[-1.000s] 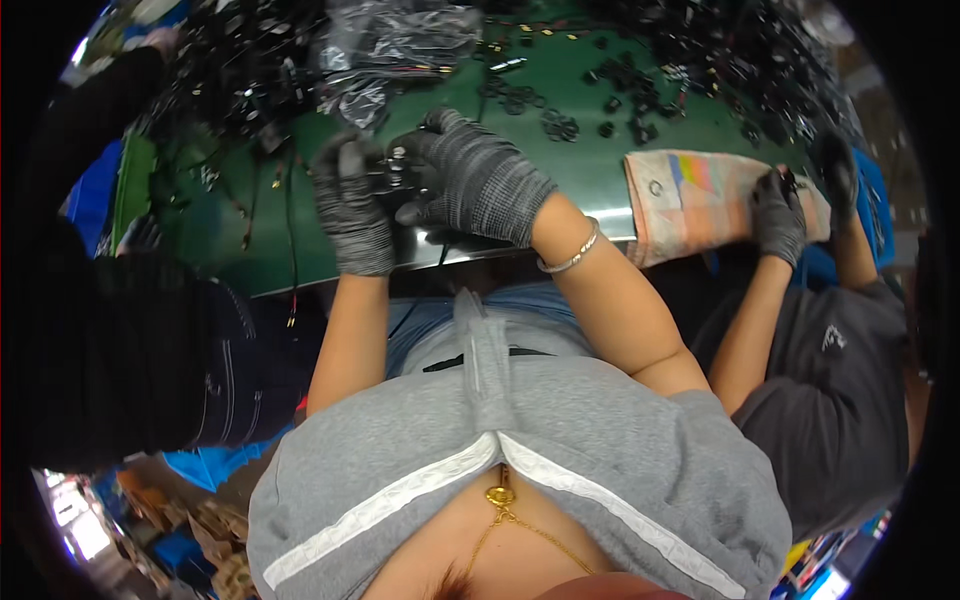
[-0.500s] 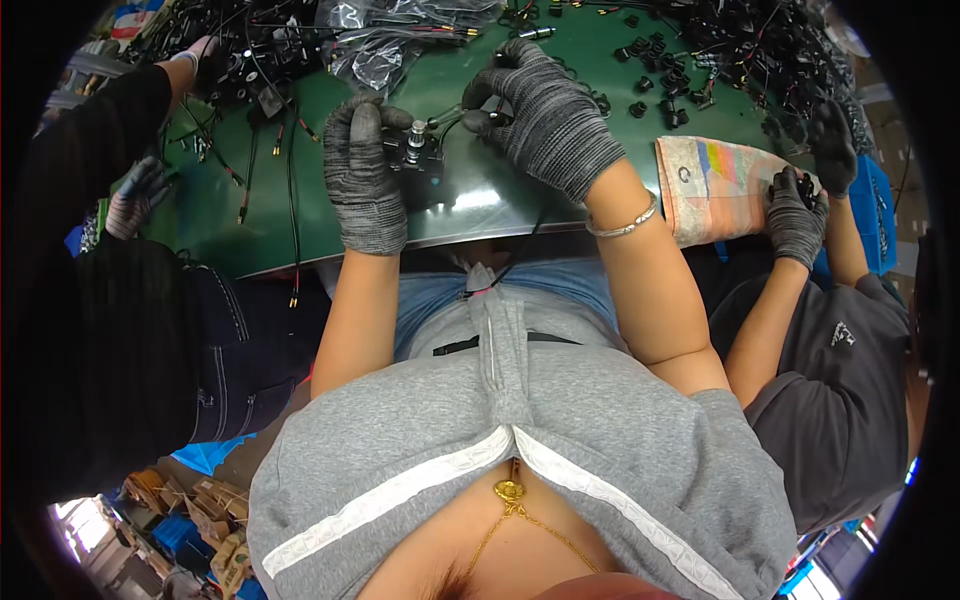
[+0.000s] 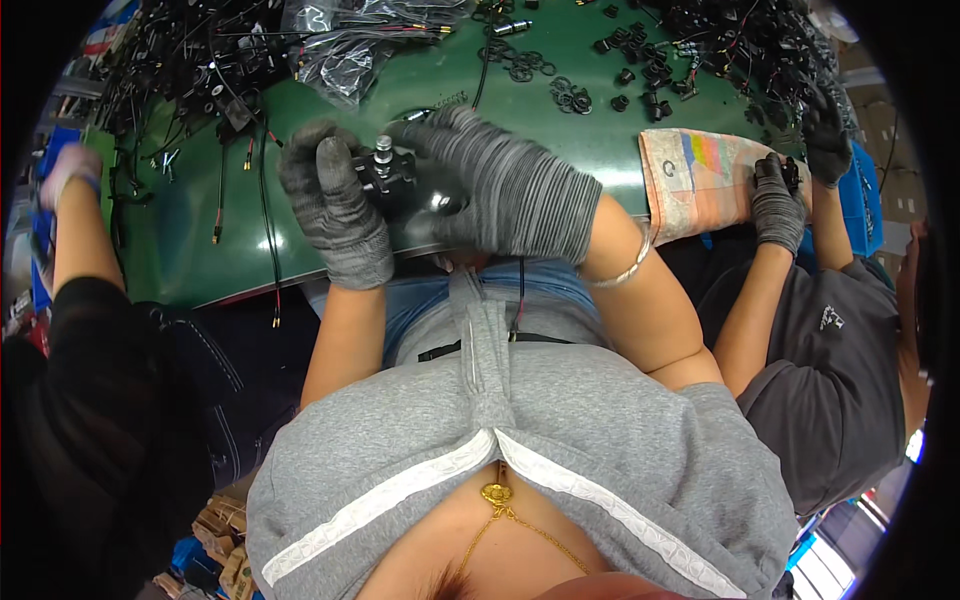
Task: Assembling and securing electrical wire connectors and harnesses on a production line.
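Both my hands wear grey-black knit gloves and meet over the near edge of the green table (image 3: 560, 150). My left hand (image 3: 335, 205) is closed around the left side of a small black device (image 3: 385, 185) with a silver metal post (image 3: 383, 148) standing up from its top. From the right, my right hand (image 3: 515, 185) wraps round the device's dark rounded side, its fingers above and its thumb below. Motion blurs those fingers a little, and they hide much of the device.
Black rubber rings (image 3: 520, 65) and small black caps (image 3: 640, 55) lie beyond my hands. Clear plastic bags (image 3: 345, 65) and cable piles fill the far side. A thin cable (image 3: 268, 220) hangs over the edge. At right a co-worker's gloved hand (image 3: 778, 205) rests on a folded cloth (image 3: 700, 185).
My right hand has come left and down onto the black device, from a pinch above and right of it. My left hand has shifted slightly left. The left co-worker's arm has swung outward.
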The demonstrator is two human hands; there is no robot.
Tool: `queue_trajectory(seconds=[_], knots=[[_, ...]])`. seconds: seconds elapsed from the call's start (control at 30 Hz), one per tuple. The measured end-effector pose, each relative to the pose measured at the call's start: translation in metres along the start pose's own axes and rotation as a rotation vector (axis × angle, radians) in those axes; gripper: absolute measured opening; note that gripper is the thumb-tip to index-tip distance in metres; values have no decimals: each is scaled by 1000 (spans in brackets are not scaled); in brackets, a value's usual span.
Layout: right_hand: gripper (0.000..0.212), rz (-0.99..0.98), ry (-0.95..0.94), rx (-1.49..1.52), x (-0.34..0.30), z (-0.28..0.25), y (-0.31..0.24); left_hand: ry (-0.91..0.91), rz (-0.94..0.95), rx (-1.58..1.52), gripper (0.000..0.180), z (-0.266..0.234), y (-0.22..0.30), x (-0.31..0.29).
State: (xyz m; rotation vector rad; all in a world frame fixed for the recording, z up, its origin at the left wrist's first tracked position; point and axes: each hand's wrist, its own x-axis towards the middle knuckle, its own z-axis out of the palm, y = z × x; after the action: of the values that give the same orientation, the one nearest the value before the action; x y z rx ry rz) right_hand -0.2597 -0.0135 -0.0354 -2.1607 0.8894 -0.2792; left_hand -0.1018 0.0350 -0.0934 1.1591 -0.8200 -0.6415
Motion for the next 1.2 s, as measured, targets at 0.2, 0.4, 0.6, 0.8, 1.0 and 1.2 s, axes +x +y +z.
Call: queue_trajectory(seconds=[0.2,0.4,0.6,0.8,1.0,1.2], knots=[[63,-77,175,-76,-1,17,-5,13,-329,-291,34,-9,10,-23],[55,-236,117,-153,-3,5,11,-285,53,259,53,-29,5,-22],[57,-312,64,26,-2,-12,12,-491,351,559,79,-24,5,-18],[42,-242,762,679,3,-65,62,-409,406,568,74,-18,3,-29],[54,-434,1066,817,33,-72,103,-384,522,477,56,-7,4,-25],[54,-439,1113,770,43,-66,113,-445,428,480,43,-9,1,-27]])
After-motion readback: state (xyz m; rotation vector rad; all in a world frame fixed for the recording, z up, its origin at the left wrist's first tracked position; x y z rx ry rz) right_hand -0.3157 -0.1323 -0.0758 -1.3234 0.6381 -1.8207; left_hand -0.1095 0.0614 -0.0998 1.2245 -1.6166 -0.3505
